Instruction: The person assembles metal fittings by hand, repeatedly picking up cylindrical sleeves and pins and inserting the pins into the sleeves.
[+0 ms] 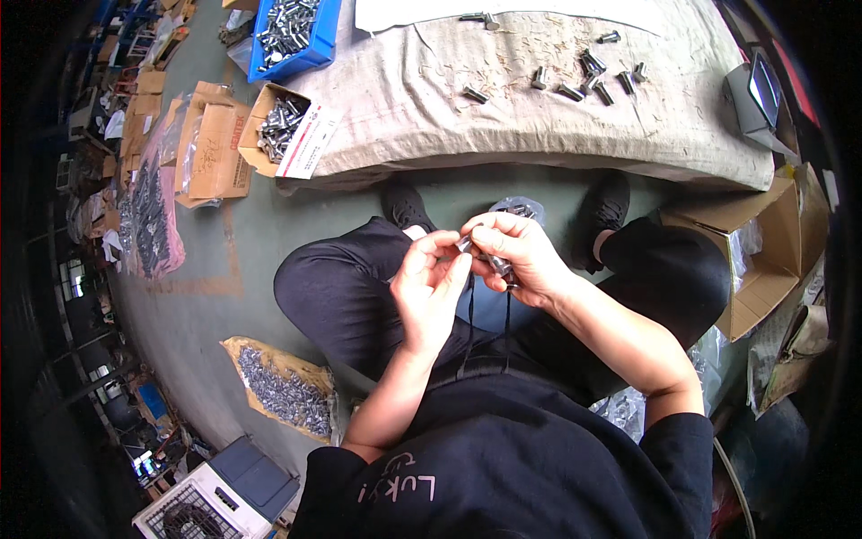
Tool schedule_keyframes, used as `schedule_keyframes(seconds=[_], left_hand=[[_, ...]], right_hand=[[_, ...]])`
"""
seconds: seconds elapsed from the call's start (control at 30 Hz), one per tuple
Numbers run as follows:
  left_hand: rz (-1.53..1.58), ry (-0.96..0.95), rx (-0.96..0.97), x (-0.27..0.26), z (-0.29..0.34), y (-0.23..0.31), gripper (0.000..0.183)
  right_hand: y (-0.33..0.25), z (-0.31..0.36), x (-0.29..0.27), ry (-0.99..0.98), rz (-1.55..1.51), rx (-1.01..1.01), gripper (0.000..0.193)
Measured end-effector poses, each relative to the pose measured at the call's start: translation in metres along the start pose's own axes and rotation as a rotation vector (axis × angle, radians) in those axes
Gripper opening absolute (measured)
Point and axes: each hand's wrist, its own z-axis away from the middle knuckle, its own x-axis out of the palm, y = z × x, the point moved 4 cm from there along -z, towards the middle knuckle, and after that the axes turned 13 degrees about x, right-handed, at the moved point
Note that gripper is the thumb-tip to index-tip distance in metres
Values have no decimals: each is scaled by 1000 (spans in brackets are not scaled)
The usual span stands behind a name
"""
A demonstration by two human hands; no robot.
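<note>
My left hand (pixel 426 286) and my right hand (pixel 528 259) meet above my lap. Between their fingertips is a small shiny metal fitting (pixel 464 242), which both hands pinch. More of these metal fittings (pixel 499 265) are gathered in the curled fingers of my right hand. Their exact shape is partly hidden by the fingers. Just beyond the hands, between my legs, a clear plastic bag (pixel 532 205) holds more metal pieces. Part of something blue (pixel 483 313) shows below the hands.
Loose headed metal fittings (pixel 593 65) lie on a cloth-covered table (pixel 404 117). A blue bin (pixel 329 40) and a small carton (pixel 258 151) of fittings stand left. An opened cardboard box (pixel 754 292) is at right. Floor sacking (pixel 235 346) carries many small pieces, near a fan unit (pixel 202 503).
</note>
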Motion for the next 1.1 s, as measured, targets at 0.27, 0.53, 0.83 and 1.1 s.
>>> schedule_keyframes(seconds=[0.27,0.53,0.83,1.1], left_hand=[[-210,-62,-13,14,7,-7,29],[417,20,-337,-5,2,-9,14],[517,27,-307,-14,-2,-1,17],[420,38,-299,-16,-2,-5,14]], right_hand=[[-1,-1,-3,275,216,-276,16],[-6,-1,-19,227,-248,56,20],[1,1,0,-28,34,96,17],[-3,2,1,11,80,65,21]])
